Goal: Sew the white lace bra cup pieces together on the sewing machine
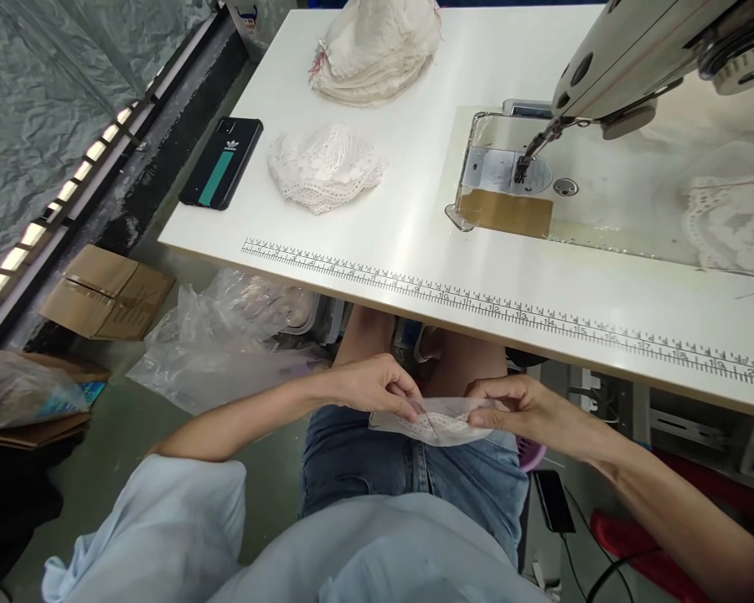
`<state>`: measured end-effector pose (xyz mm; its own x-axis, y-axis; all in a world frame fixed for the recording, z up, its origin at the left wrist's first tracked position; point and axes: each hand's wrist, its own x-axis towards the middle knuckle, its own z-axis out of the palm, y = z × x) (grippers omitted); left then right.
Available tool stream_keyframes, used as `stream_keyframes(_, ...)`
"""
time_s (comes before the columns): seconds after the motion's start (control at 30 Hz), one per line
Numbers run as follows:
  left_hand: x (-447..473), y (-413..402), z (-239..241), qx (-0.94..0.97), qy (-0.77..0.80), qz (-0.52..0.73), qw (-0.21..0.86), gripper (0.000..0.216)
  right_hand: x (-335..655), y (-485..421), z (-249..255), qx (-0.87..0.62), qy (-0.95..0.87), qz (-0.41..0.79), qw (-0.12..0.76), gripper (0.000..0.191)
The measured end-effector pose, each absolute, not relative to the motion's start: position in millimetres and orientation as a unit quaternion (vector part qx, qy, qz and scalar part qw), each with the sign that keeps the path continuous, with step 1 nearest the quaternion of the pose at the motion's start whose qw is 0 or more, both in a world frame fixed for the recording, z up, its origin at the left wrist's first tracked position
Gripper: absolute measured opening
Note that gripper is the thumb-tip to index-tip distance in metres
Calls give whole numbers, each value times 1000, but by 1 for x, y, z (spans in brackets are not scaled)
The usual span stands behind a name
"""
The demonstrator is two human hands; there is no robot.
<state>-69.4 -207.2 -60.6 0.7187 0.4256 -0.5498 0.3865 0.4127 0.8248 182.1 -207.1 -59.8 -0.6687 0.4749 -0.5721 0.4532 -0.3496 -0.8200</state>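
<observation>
Over my lap, below the table's front edge, both hands hold a piece of sheer white lace fabric [438, 425] stretched between them. My left hand [386, 387] pinches its left side between thumb and fingertips. At the right end, my right hand [513, 404] grips it with the thumb on top. A scalloped, eyelet-patterned strip shows along the piece. On the white table [408, 230], a stack of white lace pieces [325, 167] lies left of the sewing machine [628, 67], and a larger cream fabric bundle [377, 50] sits behind it.
A black phone [222, 163] lies at the table's left corner. A printed ruler [443, 293] runs along the front edge. More lace [735, 222] rests right of the needle. On the floor are a cardboard box [106, 293] and clear plastic bags [194, 343]; another phone [554, 501] with a cable is low right.
</observation>
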Motion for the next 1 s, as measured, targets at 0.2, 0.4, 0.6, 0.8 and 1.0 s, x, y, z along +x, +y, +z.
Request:
stream_keyframes(0.2, -72, -207, -60, 544, 375, 18, 751, 27, 177, -206, -56, -407, -564, 719, 5, 28)
stream_keyframes(0.4, -72, -207, -63, 508, 348, 42, 787, 30, 174, -206, -53, -413, -568, 711, 22, 32)
stream_keyframes(0.6, -67, -206, -61, 480, 371, 77, 791, 29, 173, -204, -48, -419, -579, 699, 21, 33)
stream_keyframes(0.8, -71, -207, -60, 464, 381, 79, 796, 31, 166, -204, -41, -441, -576, 688, 18, 40)
stream_keyframes(1.0, -78, -208, -61, 471, 379, 84, 792, 30, 161, -202, -36, -436, -569, 697, 16, 39)
